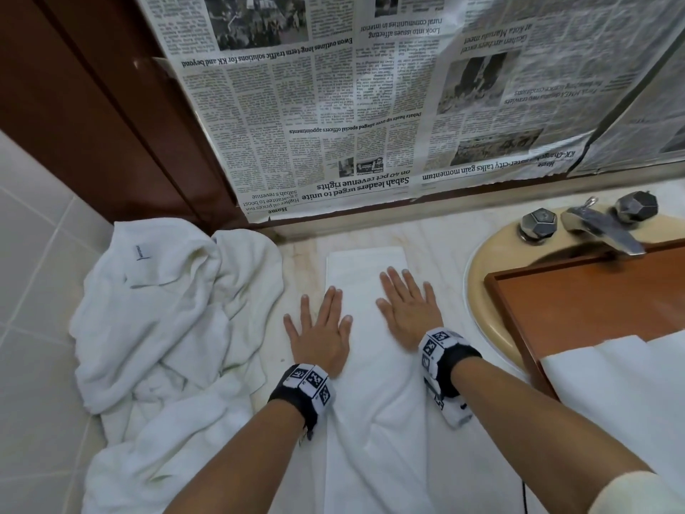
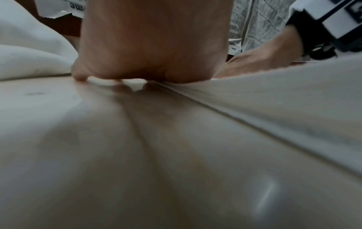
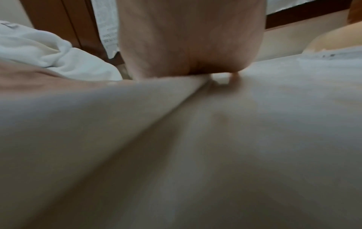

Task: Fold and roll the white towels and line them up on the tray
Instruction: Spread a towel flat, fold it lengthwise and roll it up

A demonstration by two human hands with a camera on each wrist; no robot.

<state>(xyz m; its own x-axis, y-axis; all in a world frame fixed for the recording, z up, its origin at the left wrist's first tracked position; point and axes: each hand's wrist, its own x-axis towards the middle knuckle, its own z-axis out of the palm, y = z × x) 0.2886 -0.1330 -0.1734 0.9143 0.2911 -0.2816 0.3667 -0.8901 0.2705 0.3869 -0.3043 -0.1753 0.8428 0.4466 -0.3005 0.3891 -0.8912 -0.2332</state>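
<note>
Head view: folded towel [image 1: 365, 276] lies as a long narrow strip on the pale counter [image 1: 437, 239], between the heap of unfolded white towels [image 1: 166, 320] on the left and the wooden tray [image 1: 593, 302] on the right. Long axis runs straight away from the body: the far short end points at the newspaper-covered wall [image 1: 333, 105], while the near end comes back between the forearms and seems to drop over the counter edge, though its end is out of frame. Left hand [image 1: 321, 330] lies flat, fingers spread, across the strip's left edge, part on cloth and part on bare counter. Right hand [image 1: 407, 309] is flat and spread, wholly on the cloth towards its right edge, a little farther forward than the left. Neither hand grips; both palms press down. Left wrist view confirms the heel of the palm on the towel's edge line; right wrist view shows the palm down on cloth, fingers hidden. Judgement: this is the smoothing step, ahead of rolling. A roll must travel along the long axis, so either short end is the start; both hands sit mid-strip, about equally placed for it. The tray sits over the sink [image 1: 489, 254], nearer the right hand, with white towel [image 1: 622, 372] already on its near end.
</note>
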